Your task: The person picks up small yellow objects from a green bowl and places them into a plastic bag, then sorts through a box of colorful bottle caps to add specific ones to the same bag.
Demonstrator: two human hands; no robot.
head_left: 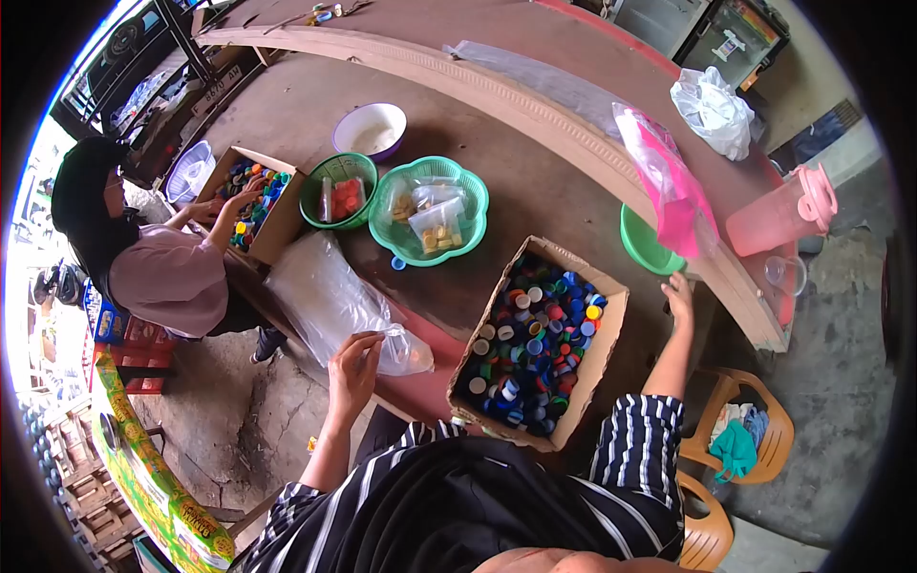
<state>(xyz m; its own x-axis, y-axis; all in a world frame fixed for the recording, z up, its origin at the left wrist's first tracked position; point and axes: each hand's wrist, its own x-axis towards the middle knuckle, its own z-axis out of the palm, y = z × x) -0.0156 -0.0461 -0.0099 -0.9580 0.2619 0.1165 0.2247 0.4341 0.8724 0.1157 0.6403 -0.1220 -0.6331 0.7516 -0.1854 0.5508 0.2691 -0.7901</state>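
My left hand [353,374] is raised at the near edge of the table, its fingers pinched together at the corner of a clear plastic bag [334,291]. What the fingertips hold is too small to tell. On the right, my right hand [679,298] reaches out beside a green bowl [642,244], fingers apart and nothing in them. Between my hands lies a cardboard box [607,374] full of bottle caps [535,346] in blue, white, red, green and yellow. One loose blue cap [397,263] rests on the table near the scalloped green basket.
A scalloped green basket [480,212] holds small packets. Behind stand a dark green basket [308,202] and a white bowl [367,108]. At the left, another person [172,267] handles caps in a second box [277,224]. A pink jug [776,215] stands right.
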